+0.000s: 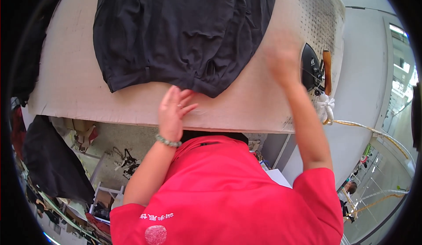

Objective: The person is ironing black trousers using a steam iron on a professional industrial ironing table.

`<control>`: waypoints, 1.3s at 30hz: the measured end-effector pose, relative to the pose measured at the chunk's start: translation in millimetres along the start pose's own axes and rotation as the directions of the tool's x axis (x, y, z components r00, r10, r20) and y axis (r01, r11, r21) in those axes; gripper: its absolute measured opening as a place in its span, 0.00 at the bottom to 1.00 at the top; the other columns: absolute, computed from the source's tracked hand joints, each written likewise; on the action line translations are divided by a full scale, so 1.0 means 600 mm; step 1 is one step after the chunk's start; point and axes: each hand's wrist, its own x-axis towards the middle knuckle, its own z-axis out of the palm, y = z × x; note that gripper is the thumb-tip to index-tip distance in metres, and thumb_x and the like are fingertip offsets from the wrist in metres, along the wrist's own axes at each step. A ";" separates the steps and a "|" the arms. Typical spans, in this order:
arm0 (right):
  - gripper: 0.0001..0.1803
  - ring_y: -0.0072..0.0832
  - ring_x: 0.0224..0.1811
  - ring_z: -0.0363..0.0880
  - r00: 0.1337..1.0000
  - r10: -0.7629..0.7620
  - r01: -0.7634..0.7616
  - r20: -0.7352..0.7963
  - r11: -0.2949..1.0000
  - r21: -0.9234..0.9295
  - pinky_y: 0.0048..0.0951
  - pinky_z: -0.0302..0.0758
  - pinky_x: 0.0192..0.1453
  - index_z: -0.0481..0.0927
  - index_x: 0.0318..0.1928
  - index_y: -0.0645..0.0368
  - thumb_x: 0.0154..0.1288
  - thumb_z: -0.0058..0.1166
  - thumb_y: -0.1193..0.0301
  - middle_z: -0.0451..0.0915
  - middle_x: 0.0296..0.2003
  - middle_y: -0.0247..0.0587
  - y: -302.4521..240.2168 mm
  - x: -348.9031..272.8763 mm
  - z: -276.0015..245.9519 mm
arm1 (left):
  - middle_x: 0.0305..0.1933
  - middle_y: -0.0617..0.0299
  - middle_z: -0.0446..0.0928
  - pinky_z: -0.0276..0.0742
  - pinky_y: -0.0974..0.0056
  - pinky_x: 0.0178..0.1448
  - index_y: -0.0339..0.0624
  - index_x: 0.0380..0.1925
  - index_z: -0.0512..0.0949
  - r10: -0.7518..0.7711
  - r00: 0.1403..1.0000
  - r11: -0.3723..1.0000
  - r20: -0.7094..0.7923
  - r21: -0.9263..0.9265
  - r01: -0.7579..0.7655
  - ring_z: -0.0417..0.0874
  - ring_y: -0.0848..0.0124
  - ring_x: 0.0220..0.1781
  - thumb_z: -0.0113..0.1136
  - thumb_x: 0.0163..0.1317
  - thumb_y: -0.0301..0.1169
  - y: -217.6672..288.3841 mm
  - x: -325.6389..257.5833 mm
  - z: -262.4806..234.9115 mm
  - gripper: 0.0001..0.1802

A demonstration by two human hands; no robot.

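Note:
Black trousers (pixel 176 30) lie wrinkled on a pale padded ironing table (pixel 66 69), with the waistband toward me. My left hand (pixel 171 115) is at the near edge of the waistband, fingers spread and holding nothing visible. Its fingertips come close to the cloth; I cannot tell if they touch. To the right of the trousers, my right hand (pixel 283 60) is smeared by motion over the table, and its fingers cannot be made out. Just right of that hand stands an iron (pixel 310 66) with a dark soleplate and a wooden handle (pixel 327 71).
A white cloth-wrapped joint (pixel 326 106) and a yellowish hose (pixel 378 133) trail from the iron to the right. Holes dot the table cover (pixel 316 16) at the far right. Dark cloth (pixel 55 157) hangs below the table's left side. A person (pixel 349 192) is far off at right.

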 end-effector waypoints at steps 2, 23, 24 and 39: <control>0.34 0.51 0.71 0.66 0.931 0.018 -0.046 -0.365 0.997 -0.069 0.48 0.58 0.76 0.70 0.67 0.65 0.66 0.60 0.60 0.72 0.66 0.56 0.124 -0.035 -0.017 | 0.54 0.48 0.81 0.87 0.66 0.44 0.33 0.57 0.73 0.022 0.986 1.000 -0.163 0.002 -0.022 0.87 0.60 0.54 0.56 0.75 0.42 0.044 0.003 -0.020 0.23; 0.22 0.26 0.18 0.76 0.717 0.618 -0.692 0.321 0.687 0.223 0.34 0.71 0.25 0.79 0.37 0.62 0.66 0.64 0.53 0.77 0.19 0.38 0.280 -0.089 -0.013 | 0.29 0.60 0.83 0.74 0.73 0.25 0.39 0.32 0.77 0.116 0.982 0.982 -0.146 0.164 -0.092 0.80 0.78 0.21 0.67 0.68 0.35 0.061 0.031 -0.032 0.13; 0.21 0.24 0.16 0.74 0.716 0.564 -0.695 0.412 0.635 0.337 0.32 0.69 0.23 0.79 0.37 0.62 0.66 0.65 0.55 0.75 0.18 0.36 0.262 -0.091 -0.019 | 0.29 0.60 0.83 0.74 0.73 0.25 0.39 0.32 0.77 0.088 0.985 0.985 -0.148 0.160 -0.064 0.79 0.78 0.21 0.67 0.68 0.36 0.063 0.031 -0.033 0.13; 0.19 0.24 0.16 0.70 0.678 0.412 -0.728 0.609 0.493 0.477 0.33 0.67 0.21 0.81 0.44 0.64 0.66 0.64 0.59 0.75 0.21 0.34 0.021 -0.034 -0.151 | 0.28 0.69 0.78 0.73 0.73 0.28 0.37 0.36 0.82 0.063 0.998 0.886 -0.030 0.461 -0.042 0.76 0.81 0.24 0.65 0.69 0.31 0.049 -0.018 -0.007 0.08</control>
